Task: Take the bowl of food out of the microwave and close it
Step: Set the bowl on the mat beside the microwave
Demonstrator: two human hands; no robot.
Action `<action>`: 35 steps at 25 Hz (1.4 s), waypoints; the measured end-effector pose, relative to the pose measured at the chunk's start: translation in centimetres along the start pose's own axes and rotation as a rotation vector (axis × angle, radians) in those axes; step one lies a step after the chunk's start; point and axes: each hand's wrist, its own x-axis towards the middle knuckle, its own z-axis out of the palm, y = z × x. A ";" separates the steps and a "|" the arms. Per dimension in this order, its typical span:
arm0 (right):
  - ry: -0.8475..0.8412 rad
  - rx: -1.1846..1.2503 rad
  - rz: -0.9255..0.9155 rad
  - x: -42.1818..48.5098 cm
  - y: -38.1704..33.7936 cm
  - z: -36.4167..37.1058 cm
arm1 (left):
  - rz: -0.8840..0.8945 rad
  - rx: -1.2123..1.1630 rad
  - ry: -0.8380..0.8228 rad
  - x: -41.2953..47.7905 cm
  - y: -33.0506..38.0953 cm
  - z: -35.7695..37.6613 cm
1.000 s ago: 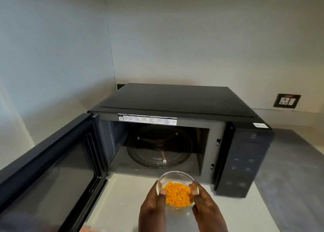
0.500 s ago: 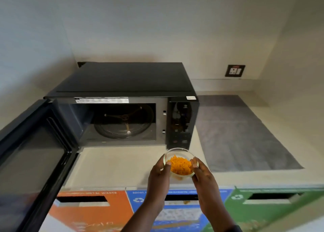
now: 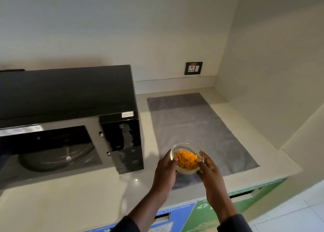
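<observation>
A small clear glass bowl [image 3: 186, 148] of orange food is held between both my hands, just right of the microwave and over the front left corner of a grey mat. My left hand [image 3: 165, 172] grips its left side and my right hand [image 3: 209, 170] grips its right side. The black microwave [image 3: 70, 94] stands on the left of the counter with its cavity open, and the glass turntable [image 3: 57, 157] inside carries nothing. Its door is out of view to the left.
A grey mat [image 3: 196, 126] lies on the beige counter [image 3: 70, 196] to the right of the microwave. A wall socket [image 3: 193, 68] sits on the back wall. Walls close the corner at right. Blue and green bin fronts [image 3: 201, 212] run under the counter's edge.
Both hands have carried the bowl from in front of the microwave's opening to the right, past the control panel and over the mat. My view has swung right, so the door has left the frame.
</observation>
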 end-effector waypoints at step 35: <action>0.192 -0.306 0.006 6.4 1.5 2.2 | 0.016 0.445 -0.137 5.9 1.5 1.2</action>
